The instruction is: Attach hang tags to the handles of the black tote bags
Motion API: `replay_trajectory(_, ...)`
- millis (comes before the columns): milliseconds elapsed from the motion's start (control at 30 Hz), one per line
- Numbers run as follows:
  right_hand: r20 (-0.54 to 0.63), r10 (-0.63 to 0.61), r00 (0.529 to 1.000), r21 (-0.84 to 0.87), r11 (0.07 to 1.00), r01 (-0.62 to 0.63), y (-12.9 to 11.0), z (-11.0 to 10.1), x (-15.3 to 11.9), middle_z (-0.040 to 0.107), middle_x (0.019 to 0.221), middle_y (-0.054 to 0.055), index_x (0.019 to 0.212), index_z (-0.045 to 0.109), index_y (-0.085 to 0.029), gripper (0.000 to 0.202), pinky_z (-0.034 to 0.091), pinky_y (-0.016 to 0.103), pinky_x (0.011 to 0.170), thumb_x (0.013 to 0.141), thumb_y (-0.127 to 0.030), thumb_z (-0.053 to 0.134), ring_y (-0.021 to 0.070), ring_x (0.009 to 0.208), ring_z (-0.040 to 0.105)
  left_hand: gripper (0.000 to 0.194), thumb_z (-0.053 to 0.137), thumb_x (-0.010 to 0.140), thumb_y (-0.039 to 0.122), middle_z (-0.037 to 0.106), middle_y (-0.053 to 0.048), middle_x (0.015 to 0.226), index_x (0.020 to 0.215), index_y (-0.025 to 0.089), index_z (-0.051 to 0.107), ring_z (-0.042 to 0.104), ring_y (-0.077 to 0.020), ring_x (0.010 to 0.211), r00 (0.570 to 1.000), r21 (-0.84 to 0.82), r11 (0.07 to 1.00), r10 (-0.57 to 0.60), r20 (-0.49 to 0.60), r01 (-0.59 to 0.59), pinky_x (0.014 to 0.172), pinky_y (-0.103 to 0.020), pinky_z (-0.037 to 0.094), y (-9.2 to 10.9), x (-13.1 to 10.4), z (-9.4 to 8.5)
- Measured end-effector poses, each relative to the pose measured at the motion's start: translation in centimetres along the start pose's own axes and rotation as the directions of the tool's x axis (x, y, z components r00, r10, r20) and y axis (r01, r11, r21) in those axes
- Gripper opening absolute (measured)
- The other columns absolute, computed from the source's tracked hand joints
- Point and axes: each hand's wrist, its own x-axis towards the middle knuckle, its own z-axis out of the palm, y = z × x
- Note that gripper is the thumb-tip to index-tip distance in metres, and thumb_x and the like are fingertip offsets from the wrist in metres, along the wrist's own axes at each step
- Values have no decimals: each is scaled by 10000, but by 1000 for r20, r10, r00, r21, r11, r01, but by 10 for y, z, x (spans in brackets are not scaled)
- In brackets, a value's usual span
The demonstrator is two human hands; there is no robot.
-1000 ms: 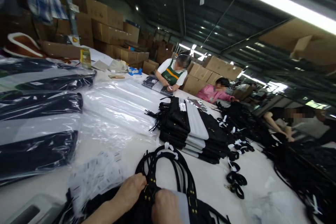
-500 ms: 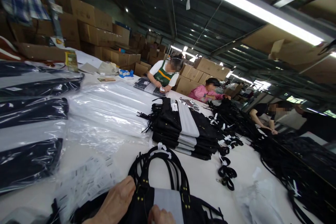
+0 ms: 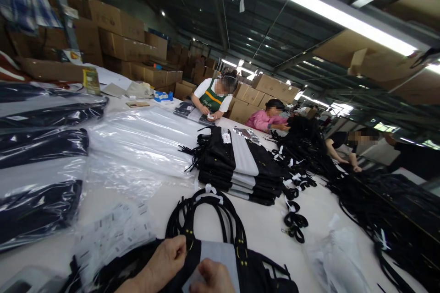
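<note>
A black bag with a grey middle panel (image 3: 220, 256) lies flat at the near edge of the white table (image 3: 268, 229). Its black handles (image 3: 206, 210) loop away from me, tied with a white strip. My left hand (image 3: 165, 258) presses on the bag's top edge by the left handle base, fingers curled over the fabric. My right hand (image 3: 211, 277) rests on the grey panel, thumb up; its lower part is cut off by the frame. Whether either hand pinches something small I cannot tell.
A stack of folded black-and-grey bags (image 3: 240, 165) sits mid-table. Bagged ones in clear plastic (image 3: 41, 155) and empty plastic sleeves (image 3: 147, 137) lie left. Loose black straps (image 3: 295, 219) and a heap (image 3: 385, 210) spread right. Several people work at the far side; cardboard boxes (image 3: 120, 41) behind.
The view has tilted up and shifted slightly. My right hand slid down off the handle base onto the grey panel; my left hand stays at the bag's top edge.
</note>
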Motion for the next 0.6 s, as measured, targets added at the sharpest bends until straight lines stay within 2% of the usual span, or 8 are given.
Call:
replay_trajectory(67,28,17,999,147,989,-21,-1,9,0,519,516,-57,624,496,-193,125,359,198,468,519,-213,561,118,502,498,164,388,638,67,375,67,505,517,177,383,385,-98,527,1000,-54,998,-28,-6,27,531,-220,272,3,-4,-2)
replay_trajectory(167,-18,71,997,342,938,-60,0,24,-6,474,517,-83,781,427,-208,234,338,195,438,587,-301,518,95,433,446,144,406,651,82,423,61,515,540,172,425,428,-96,535,995,-123,988,-96,18,97,536,-211,305,4,-10,-4)
replay_trajectory(300,-86,106,991,459,887,-56,-1,33,-15,494,564,-86,992,343,-210,424,328,197,443,658,-388,534,98,445,444,96,418,665,121,484,54,463,592,166,461,517,-102,472,970,-269,932,-228,87,244,487,-195,366,4,-16,-1)
replay_trajectory(433,-154,94,984,437,899,-17,-5,33,-18,529,644,-46,1016,354,-201,446,349,216,446,669,-401,550,112,476,460,70,444,668,160,516,43,450,604,156,475,525,-95,425,950,-373,874,-285,126,312,455,-187,400,6,-19,4)
replay_trajectory(600,-270,41,962,256,966,30,-5,34,-19,532,649,-31,904,488,-191,283,379,242,491,680,-357,537,112,478,436,85,459,619,123,454,66,365,547,159,483,467,-86,362,946,-351,879,-300,121,324,392,-169,327,1,-18,10)
